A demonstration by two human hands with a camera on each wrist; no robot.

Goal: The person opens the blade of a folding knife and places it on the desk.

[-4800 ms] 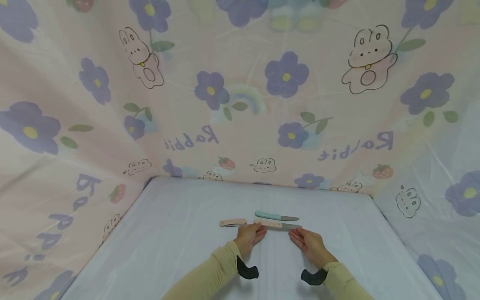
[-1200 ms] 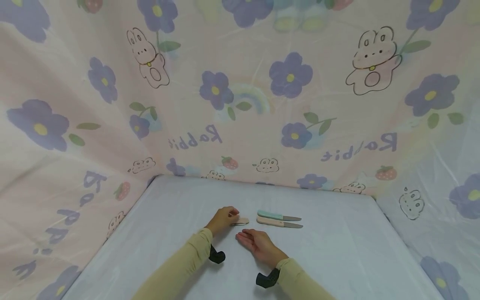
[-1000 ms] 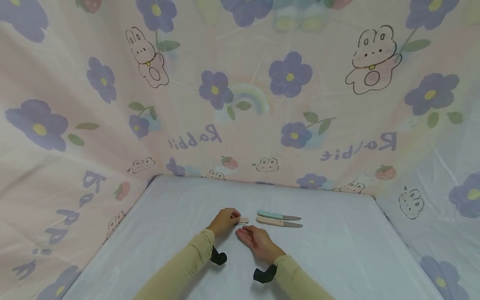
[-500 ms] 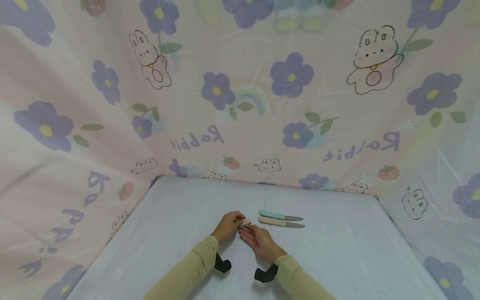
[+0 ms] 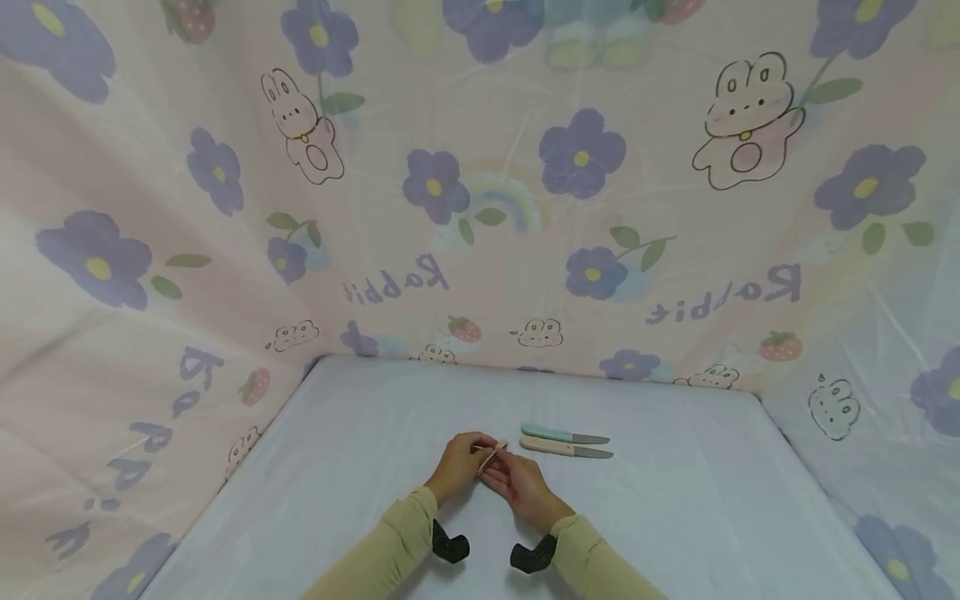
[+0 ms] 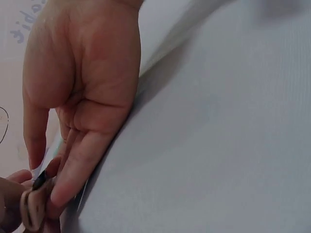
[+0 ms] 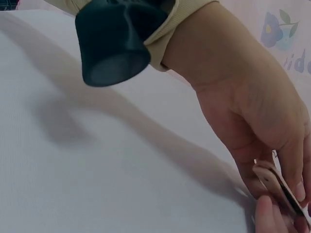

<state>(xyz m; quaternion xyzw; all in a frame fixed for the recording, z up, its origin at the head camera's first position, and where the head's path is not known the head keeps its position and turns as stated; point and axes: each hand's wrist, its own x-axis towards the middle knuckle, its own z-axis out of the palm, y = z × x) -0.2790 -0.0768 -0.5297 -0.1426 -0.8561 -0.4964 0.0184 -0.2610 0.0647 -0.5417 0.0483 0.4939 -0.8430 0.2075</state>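
A pink-handled folding knife (image 5: 491,456), folded, stands tilted between both hands in the head view. My left hand (image 5: 457,467) pinches it with thumb and fingers. From the other side my right hand (image 5: 525,487) grips it too, thumb near its upper end. In the right wrist view the knife handle (image 7: 273,182) shows a dark slot along its edge. The left wrist view shows the handle's end (image 6: 33,208) by the fingertips. Just right of the hands lie two unfolded knives, a mint one (image 5: 551,432) and a pink one (image 5: 551,447), blades pointing right.
The knives lie on a table covered with a white cloth (image 5: 675,492). Printed curtains (image 5: 495,250) with flowers and rabbits rise at its back and sides. A dark strap end (image 5: 534,554) hangs at the right wrist, another (image 5: 450,543) at the left.
The hands left the unfolded pink knife and moved left to the folded one. The left hand lifted and tilted it, and the right hand has closed in and taken hold as well.
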